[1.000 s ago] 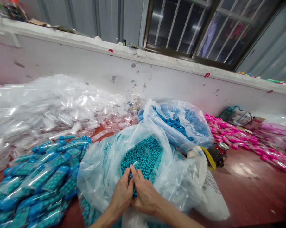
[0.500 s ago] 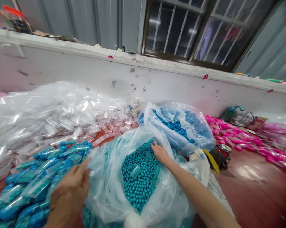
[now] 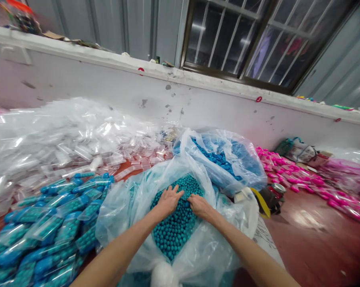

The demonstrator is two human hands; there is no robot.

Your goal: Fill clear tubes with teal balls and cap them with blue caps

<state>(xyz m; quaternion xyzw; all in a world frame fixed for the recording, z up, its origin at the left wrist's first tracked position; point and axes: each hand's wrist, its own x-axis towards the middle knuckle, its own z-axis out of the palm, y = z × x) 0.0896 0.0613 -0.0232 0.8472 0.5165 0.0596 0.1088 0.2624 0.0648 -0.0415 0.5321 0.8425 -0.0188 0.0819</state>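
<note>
Red table (image 3: 311, 235) | crinkled clear bag (image 3: 128, 207) | round teal beads (image 3: 174, 231) | both hands pressing

glossy clear plastic bag (image 3: 128, 207) holds matt teal beads (image 3: 174, 231) on a shiny red table (image 3: 311, 239)

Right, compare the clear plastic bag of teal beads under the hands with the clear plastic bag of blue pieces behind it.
The near clear bag of round teal beads has both hands in it, the left hand and right hand resting on the beads; the far clear bag of blue pieces is untouched. The near one's contents are teal balls, the far one's a brighter blue and less round. Both are thin, crumpled, open-topped clear bags on the red table.
</note>
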